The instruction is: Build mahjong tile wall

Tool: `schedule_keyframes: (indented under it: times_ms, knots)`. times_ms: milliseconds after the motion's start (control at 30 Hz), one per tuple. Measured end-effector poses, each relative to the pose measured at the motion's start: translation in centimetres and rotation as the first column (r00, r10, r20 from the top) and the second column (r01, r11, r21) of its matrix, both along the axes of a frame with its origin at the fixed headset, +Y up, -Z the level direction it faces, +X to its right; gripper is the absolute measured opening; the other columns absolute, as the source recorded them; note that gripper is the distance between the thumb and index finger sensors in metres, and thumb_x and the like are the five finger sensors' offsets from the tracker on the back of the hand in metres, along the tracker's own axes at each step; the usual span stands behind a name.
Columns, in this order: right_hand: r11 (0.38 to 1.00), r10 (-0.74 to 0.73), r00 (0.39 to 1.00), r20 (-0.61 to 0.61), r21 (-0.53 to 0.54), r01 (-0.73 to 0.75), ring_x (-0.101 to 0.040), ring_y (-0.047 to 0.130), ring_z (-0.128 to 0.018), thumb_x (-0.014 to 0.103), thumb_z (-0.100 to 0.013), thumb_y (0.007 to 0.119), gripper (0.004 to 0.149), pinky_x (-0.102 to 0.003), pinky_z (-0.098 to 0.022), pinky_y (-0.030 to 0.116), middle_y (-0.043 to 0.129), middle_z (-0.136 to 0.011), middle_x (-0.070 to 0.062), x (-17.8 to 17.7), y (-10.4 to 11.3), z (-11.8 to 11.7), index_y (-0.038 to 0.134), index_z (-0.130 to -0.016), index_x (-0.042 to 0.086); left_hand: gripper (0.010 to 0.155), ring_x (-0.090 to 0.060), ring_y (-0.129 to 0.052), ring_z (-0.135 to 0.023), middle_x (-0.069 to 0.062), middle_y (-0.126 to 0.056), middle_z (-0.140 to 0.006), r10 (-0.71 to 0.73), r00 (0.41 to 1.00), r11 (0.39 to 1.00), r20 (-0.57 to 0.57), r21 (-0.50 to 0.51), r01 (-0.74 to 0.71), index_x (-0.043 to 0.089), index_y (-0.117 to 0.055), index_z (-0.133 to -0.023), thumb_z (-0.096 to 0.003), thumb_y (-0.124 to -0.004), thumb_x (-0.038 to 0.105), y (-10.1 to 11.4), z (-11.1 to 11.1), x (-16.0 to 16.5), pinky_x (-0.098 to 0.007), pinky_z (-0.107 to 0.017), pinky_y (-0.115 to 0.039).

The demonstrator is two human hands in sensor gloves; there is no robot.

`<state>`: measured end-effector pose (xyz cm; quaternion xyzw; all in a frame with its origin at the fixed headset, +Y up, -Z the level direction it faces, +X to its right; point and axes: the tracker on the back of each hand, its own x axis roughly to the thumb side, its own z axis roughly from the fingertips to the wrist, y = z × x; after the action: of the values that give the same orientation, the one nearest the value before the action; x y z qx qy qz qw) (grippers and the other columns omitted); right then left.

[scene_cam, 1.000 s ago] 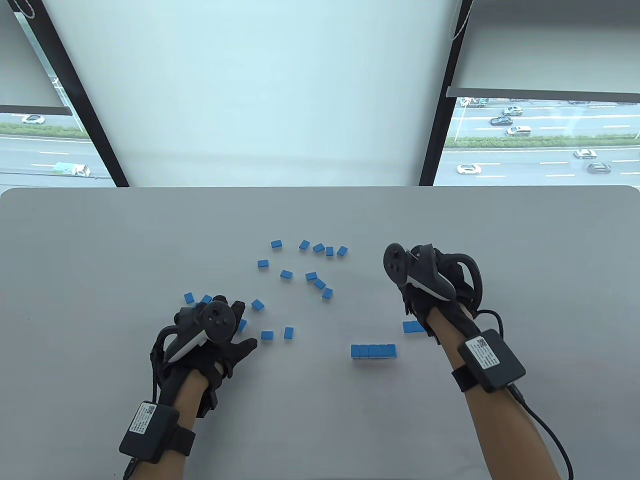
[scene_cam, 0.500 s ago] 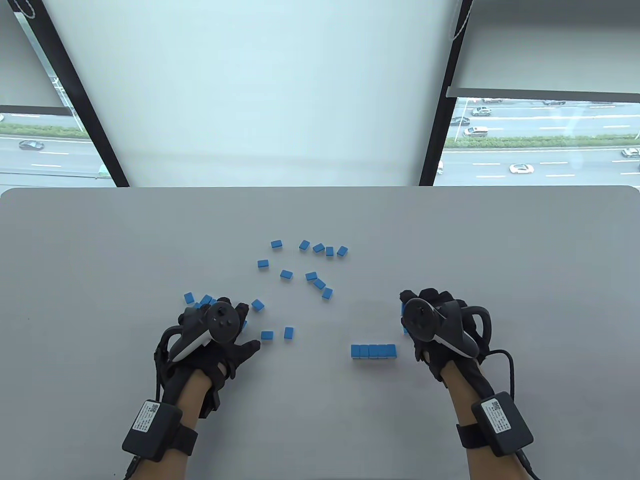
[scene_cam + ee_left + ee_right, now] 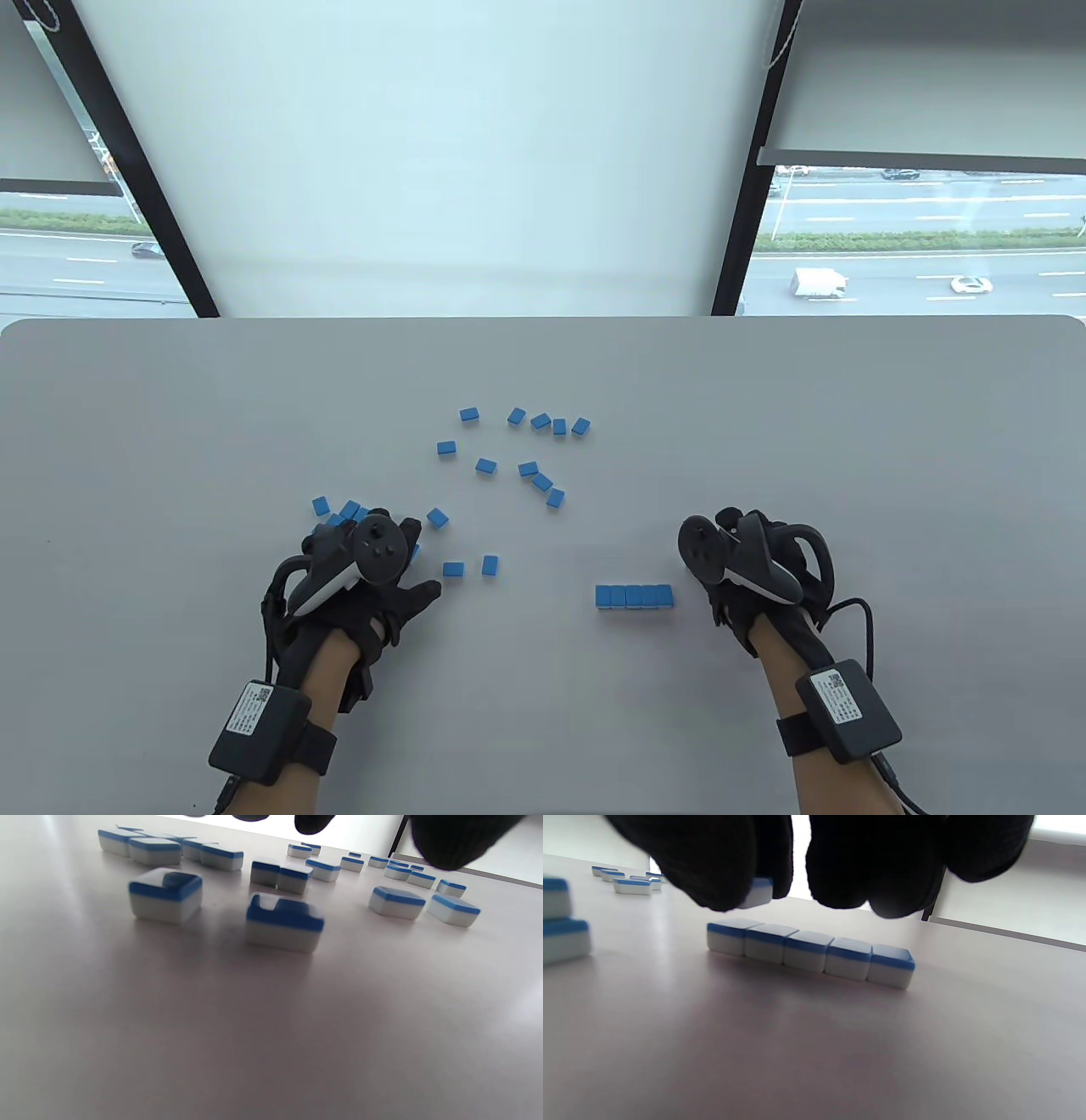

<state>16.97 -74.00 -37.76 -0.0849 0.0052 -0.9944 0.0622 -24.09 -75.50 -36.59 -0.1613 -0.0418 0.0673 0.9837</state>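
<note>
Nearby, loose tiles [image 3: 528, 468] scattered beyond five-tile row [image 3: 634, 596].

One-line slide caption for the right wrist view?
Right hand holds a tile above a five-tile row on the table.

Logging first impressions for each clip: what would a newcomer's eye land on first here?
Probably the neat row of five blue-topped tiles near the table's front, right of centre. Next, the right hand just right of it, pinching a tile above the row. Then the loose tiles scattered mid-table, the left hand at their near edge.
</note>
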Motion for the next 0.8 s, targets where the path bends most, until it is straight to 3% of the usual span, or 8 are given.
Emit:
schedule_keyframes:
  times_ms: [500, 800]
  knots:
    - [1.000, 0.002, 1.000, 0.002, -0.028, -0.002, -0.035, 0.086, -0.060, 0.043, -0.039, 0.084, 0.058, -0.055, -0.050, 0.072, 0.079, -0.079, -0.006, -0.3, -0.6, 0.0, 0.066, -0.094, 0.033, 0.086, -0.046, -0.029, -0.109, -0.004, -0.027, -0.121, 0.001, 1.000, 1.000, -0.008, 0.005, -0.001, 0.036, -0.034, -0.112, -0.0404, -0.065, 0.071, 0.3, 0.1, -0.2, -0.075, -0.068, -0.023]
    - [0.995, -0.097, 0.995, 0.022, 0.014, 0.097, -0.033, 0.089, -0.059, 0.045, -0.039, 0.084, 0.065, -0.054, -0.050, 0.074, 0.076, -0.085, -0.008, -0.8, 2.0, -0.1, 0.062, -0.096, 0.023, 0.086, -0.046, -0.029, -0.109, -0.004, -0.027, -0.121, 0.007, 1.000, 1.000, 0.003, 0.016, -0.007, 0.036, -0.034, -0.112, -0.0405, -0.066, 0.071, 0.8, 0.3, -0.1, -0.075, -0.069, -0.024]
